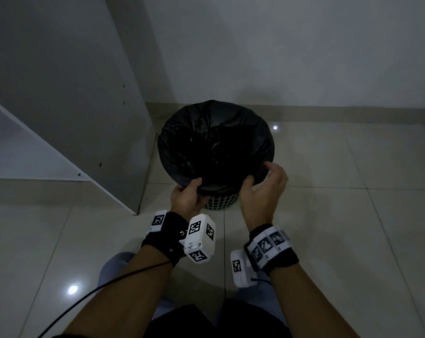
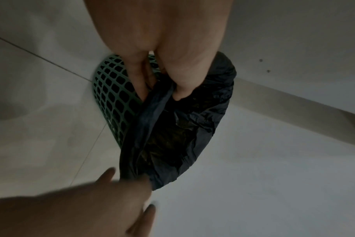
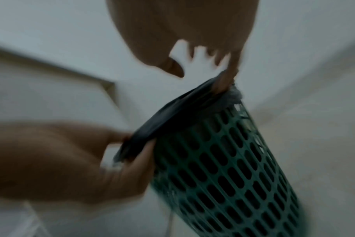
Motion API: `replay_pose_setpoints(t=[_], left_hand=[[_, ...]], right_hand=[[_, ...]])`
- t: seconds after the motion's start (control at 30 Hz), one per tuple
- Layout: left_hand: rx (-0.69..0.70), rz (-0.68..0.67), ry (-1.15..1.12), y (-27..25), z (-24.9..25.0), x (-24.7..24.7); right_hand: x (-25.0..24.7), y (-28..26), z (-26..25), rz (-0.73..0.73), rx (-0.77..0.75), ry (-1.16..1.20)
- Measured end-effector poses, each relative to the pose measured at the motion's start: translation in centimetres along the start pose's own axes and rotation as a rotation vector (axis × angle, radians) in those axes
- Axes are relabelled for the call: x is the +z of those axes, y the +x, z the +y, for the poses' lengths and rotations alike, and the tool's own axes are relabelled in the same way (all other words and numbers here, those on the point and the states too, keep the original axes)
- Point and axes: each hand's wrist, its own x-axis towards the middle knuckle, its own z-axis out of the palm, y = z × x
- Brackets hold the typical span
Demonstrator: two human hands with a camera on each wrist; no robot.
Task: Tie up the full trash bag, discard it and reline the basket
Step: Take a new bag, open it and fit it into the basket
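A round green plastic basket (image 1: 221,204) with a lattice of slotted holes stands on glossy pale floor tiles (image 1: 352,215) at the centre of the head view, close to the wall (image 1: 279,45) and just right of a white cabinet panel (image 1: 60,81) that fills the upper left of the frame. A black trash bag (image 1: 216,142), thin, crinkled and faintly shiny, lines the basket, its edge folded over the rim so that only a small strip of lattice shows below it in the head view. The bag's inside is too dark to make out what it holds.

The left hand (image 1: 185,197) grips the folded bag edge at the near rim, lower left of the basket; in the left wrist view its thumb and fingers (image 2: 184,83) are curled and pinch a bunched band of the plastic. The right hand (image 1: 263,189) sits at the near right of the rim with curled fingers; the right wrist view is smeared with blur, showing one fingertip (image 3: 226,80) hooked at the bag edge, the thumb apart from it, so a firm grip cannot be told.

Black wrist straps carry white blocks with square black-and-white markers (image 1: 200,237). A thin black cable (image 1: 104,286) runs along the left forearm in the lower left, and the legs at the bottom edge are cut off
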Motion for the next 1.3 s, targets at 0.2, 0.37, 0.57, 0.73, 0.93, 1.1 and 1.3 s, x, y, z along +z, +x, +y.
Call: replay_pose_setpoints(t=[0.2, 0.37, 0.57, 0.73, 0.93, 1.1, 1.3], left_hand=[[0.076, 0.083, 0.031, 0.6, 1.5, -0.2], [0.049, 0.055, 0.009, -0.2, 1.2, -0.3], [0.068, 0.058, 0.026, -1.5, -1.7, 0.0], [0.075, 0.143, 0.098, -0.1, -0.5, -1.1], [0.088, 0.245, 0.174, 1.2, 0.9, -1.8], [0.133, 0.188, 0.382, 1.8, 1.9, -2.0], [0.097, 0.182, 0.210, 0.7, 2.3, -2.7]], right_hand=[[-0.7, 3.1, -0.7, -0.258, 0.916, 0.615], [-0.8, 2.7, -1.4, -0.256, 0.957, 0.595], [0.1, -0.2, -1.7, -0.317, 1.012, 0.555], [0.4, -1.4, -1.7, -0.304, 0.958, 0.511], [-2.3, -1.9, -2.8, -0.168, -0.289, -0.358], [0.3, -0.9, -3.0, -0.965, -0.479, -0.977], [2.6, 3.9, -4.9, -1.271, -0.233, -0.927]])
